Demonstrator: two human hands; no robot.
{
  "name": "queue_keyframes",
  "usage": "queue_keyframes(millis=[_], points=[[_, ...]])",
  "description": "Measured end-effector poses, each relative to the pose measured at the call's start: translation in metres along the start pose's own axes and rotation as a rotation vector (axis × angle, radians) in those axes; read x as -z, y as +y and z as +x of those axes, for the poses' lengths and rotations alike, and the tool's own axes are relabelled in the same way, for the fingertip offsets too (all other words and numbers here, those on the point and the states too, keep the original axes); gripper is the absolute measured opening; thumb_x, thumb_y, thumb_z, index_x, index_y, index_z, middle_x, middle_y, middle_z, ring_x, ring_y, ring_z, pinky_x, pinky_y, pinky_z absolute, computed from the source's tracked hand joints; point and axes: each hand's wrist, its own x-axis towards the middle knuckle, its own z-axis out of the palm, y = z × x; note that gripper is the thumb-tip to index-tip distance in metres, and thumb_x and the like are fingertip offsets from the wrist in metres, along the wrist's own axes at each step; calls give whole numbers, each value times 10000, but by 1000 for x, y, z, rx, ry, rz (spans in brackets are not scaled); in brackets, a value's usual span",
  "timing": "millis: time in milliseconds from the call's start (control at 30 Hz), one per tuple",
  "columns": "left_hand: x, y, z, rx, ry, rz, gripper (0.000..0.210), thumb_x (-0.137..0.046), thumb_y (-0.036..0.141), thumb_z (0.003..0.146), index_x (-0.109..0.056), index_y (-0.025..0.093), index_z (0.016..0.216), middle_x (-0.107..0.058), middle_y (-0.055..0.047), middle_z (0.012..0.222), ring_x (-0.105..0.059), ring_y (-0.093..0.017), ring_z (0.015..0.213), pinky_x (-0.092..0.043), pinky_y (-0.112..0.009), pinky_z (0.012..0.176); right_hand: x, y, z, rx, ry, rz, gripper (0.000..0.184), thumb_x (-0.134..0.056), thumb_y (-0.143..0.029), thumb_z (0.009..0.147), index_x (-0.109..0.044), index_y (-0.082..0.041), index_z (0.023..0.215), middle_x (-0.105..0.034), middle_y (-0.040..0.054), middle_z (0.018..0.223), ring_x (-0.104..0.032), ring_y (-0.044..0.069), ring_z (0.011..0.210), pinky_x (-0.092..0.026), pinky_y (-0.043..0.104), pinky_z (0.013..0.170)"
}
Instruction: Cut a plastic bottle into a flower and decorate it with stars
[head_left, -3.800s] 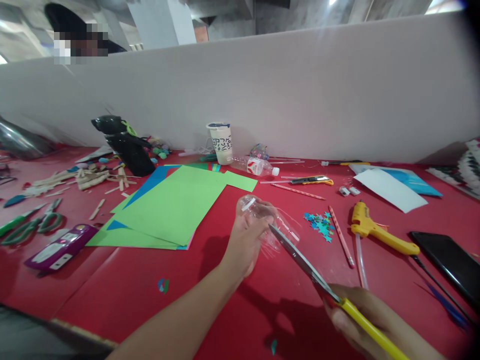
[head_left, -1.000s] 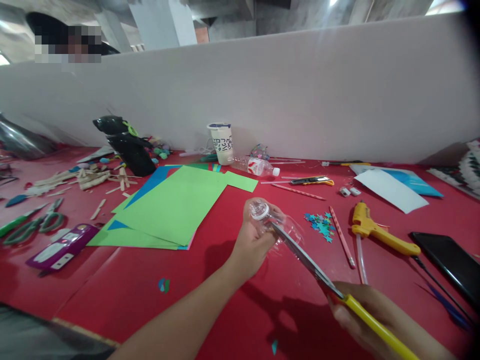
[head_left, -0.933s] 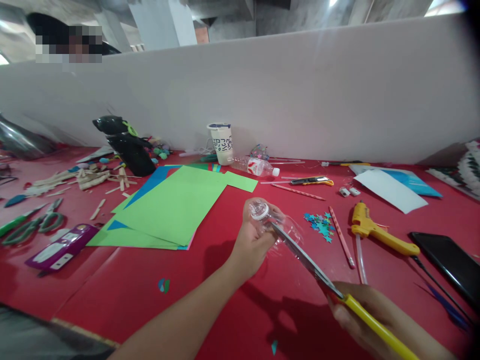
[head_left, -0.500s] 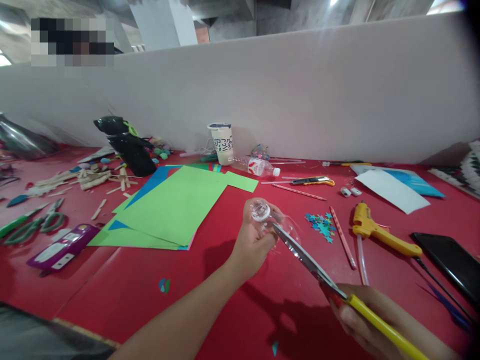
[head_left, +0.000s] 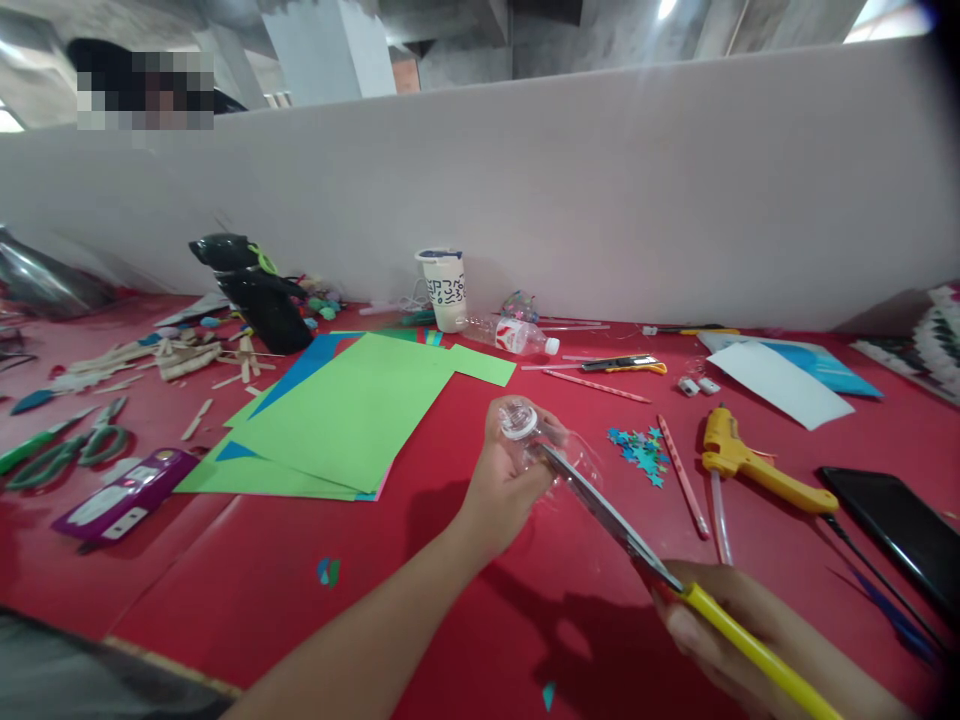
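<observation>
One bottle [head_left: 529, 438], neck leftward, fills closed left hand [head_left: 504, 478]; right hand [head_left: 709, 645] grips scissors [head_left: 691, 597] pointing forward-left.

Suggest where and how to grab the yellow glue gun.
Probably the middle of the handle, from above on the near side: the yellow glue gun lies flat, nozzle pointing away and handle angled toward the black flat device. The right hand holds scissors, so it would need freeing first.
</observation>
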Motion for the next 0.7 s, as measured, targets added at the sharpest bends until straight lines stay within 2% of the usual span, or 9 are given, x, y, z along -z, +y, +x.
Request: queue_keyframes(millis=[200,267,333,467,533,600,700], points=[[7,-9,6,88,63,-154,346,-650,54,690,-469,225,931,-588,10,889,-564,-119,817,-443,-241,722,4,-3,1,-7,11,13,603,-494,-809,643,-467,-211,568,-379,-42,541,-370,111,477,-309,222,405],[11,-10,9,83,132,-190,380,-665,47,678,-481,229,956,-593,12,921,-560,-113,864,-438,-233,759,6,-2,2,4,16,15,594,-494,-803,649,-451,-217,565,-380,-43,530,-370,110,466,-299,221,388],[14,-9,11,77,146,-222,424,-684,31,647,-483,233,961,-597,19,937,-562,-108,884,-433,-240,804,7,0,5,15,26,28,596,-489,-809,645,-424,-222,559,-357,-50,515,-357,107,458,-287,221,381],[18,-8,10,132,88,-342,465,-676,20,612,-489,244,974,-612,12,957,-577,-137,925,-449,-267,796,13,3,12,21,67,55,587,-481,-803,653,-374,-231,576,-326,-71,483,-334,91,423,-253,208,361],[20,-9,10,148,39,-426,396,-637,56,641,-504,236,968,-627,-5,944,-592,-172,956,-457,-304,807,17,3,16,-34,71,56,564,-486,-777,676,-353,-234,600,-291,-100,445,-281,66,367,-220,194,341],[20,-10,11,181,45,-456,338,-611,89,677,-512,234,966,-643,-11,928,-606,-192,966,-457,-343,834,22,1,21,-66,54,52,532,-503,-737,700,-342,-237,617,-245,-130,411,-213,43,319,-183,182,323],[19,-10,14,237,64,-429,336,-609,77,674,-516,228,959,-660,-16,942,-621,-208,972,-450,-389,872,31,-6,27,25,3,48,464,-554,-626,750,-355,-233,604,-272,-135,352,-219,37,272,-159,183,311]])
